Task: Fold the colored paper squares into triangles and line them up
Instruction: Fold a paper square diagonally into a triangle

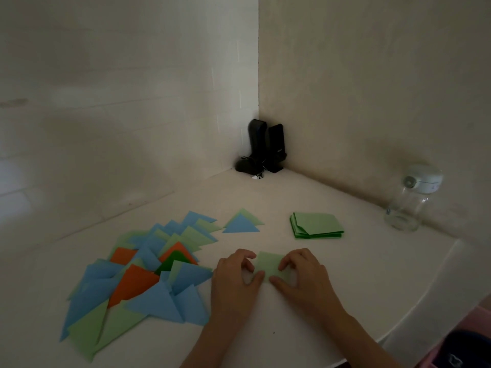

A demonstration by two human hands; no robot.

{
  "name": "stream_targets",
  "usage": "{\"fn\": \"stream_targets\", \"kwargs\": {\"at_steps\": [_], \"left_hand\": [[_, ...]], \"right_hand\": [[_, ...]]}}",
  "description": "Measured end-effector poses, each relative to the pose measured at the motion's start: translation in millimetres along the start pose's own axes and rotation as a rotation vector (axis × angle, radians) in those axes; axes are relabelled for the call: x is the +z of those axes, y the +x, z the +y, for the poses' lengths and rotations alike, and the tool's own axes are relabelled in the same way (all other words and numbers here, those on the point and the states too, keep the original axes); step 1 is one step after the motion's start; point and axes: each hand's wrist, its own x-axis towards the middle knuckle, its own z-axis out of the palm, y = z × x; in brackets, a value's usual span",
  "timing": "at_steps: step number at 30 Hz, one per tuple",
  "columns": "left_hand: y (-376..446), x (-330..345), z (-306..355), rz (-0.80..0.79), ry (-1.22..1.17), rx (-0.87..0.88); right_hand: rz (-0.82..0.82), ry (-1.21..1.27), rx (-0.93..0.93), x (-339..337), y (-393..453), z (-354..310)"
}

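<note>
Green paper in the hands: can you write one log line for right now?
step: folding | left hand: pinches light green paper | right hand: pinches it too | unfolded green stack: far right | triangles: left

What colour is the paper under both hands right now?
Light green paper, clearest in the head view.

Two pale plaster walls [358, 75] meet in a corner behind a white counter [305, 301], whose front edge curves away on the right. The light is dim and soft. A pair of black speakers [267, 147] stands in the corner, and a clear glass jar [409, 205] stands by the right wall.
</note>
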Motion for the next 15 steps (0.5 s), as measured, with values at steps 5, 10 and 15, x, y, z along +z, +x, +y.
{"fn": "stream_targets", "kwargs": {"at_steps": [5,10,15], "left_hand": [[-1,-1,-1,-0.011,-0.029,-0.003],[-2,-6,1,-0.007,-0.027,0.013],[2,-8,0,-0.045,-0.038,0.016]], "right_hand": [[-0.132,0.145,0.036,-13,4,4],[-0.232,0.256,0.001,-28,3,9],[-0.195,0.207,-0.057,-38,6,10]]}}
